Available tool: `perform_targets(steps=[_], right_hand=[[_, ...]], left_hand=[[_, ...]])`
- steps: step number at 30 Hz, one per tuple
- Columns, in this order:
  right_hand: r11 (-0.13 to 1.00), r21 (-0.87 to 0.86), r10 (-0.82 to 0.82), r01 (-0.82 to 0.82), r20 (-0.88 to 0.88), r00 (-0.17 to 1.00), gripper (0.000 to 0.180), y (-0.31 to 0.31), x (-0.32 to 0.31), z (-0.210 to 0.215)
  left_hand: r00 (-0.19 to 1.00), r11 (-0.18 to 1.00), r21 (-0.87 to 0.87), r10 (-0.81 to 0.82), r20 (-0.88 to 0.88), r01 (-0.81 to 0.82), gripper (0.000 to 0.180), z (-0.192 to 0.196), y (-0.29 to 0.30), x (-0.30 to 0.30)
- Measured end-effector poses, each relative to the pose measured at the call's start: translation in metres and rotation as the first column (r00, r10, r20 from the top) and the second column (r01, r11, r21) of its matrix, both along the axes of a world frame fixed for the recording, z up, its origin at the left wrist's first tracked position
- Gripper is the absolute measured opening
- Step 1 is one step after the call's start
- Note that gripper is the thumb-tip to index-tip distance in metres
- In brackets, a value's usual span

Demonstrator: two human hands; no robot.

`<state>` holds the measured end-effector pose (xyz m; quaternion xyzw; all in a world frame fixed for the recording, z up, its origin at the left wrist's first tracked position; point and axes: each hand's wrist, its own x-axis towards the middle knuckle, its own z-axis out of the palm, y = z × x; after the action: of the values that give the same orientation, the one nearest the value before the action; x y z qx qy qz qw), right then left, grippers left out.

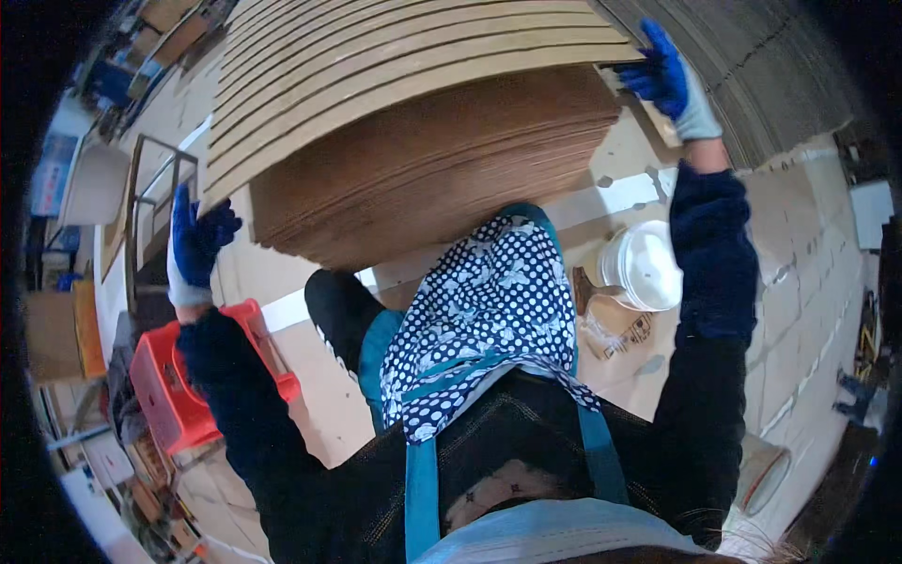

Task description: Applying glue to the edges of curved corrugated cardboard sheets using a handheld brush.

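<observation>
A wide tan cardboard sheet (404, 94) with dark parallel lines spans the top of the view, above a tall stack of brown cardboard (432, 169). My left hand (199, 240), in a blue-and-white work glove, is at the sheet's near left corner, thumb up and fingers curled at the edge. At the right corner, my right hand (669, 85) wears a matching glove; its index finger points up and the other fingers reach under the edge. Both hands appear to hold the sheet, though their fingertips are partly hidden.
A red plastic stool (169, 395) stands beside my left forearm, near a metal frame (141, 211). A white bucket (648, 268) is on the tiled floor inside my right arm. Another large stack of grey-brown sheets (770, 75) rises at the far right.
</observation>
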<state>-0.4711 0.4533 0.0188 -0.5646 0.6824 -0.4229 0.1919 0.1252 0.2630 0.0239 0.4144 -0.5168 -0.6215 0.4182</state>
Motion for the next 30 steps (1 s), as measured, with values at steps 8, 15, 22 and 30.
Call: perform_targets(steps=[8, 15, 22, 30], right_hand=[[0.849, -0.512, -0.496, 0.131, -0.688, 0.529, 0.028, -0.031, 0.003, -0.097], [0.826, -0.286, -0.531, 0.486, -0.683, 0.501, 0.043, -0.053, 0.009, -0.089], [0.806, -0.335, -0.565, 0.489, -0.683, 0.463, 0.025, -0.050, 0.004, -0.089], [0.783, -0.262, -0.536, 0.564, -0.745, 0.398, 0.030, 0.005, -0.025, -0.043]], left_hand=[[0.592, 0.541, -0.712, 0.417, 0.689, 0.448, 0.031, -0.072, -0.008, 0.001], [0.776, 0.960, -0.266, 0.230, 0.587, -0.084, 0.025, -0.066, -0.029, -0.027], [0.853, 0.955, -0.289, 0.205, 0.480, -0.067, 0.026, -0.069, -0.034, -0.028], [0.719, 0.992, -0.115, 0.123, 0.684, -0.061, 0.041, -0.028, -0.006, 0.005]])
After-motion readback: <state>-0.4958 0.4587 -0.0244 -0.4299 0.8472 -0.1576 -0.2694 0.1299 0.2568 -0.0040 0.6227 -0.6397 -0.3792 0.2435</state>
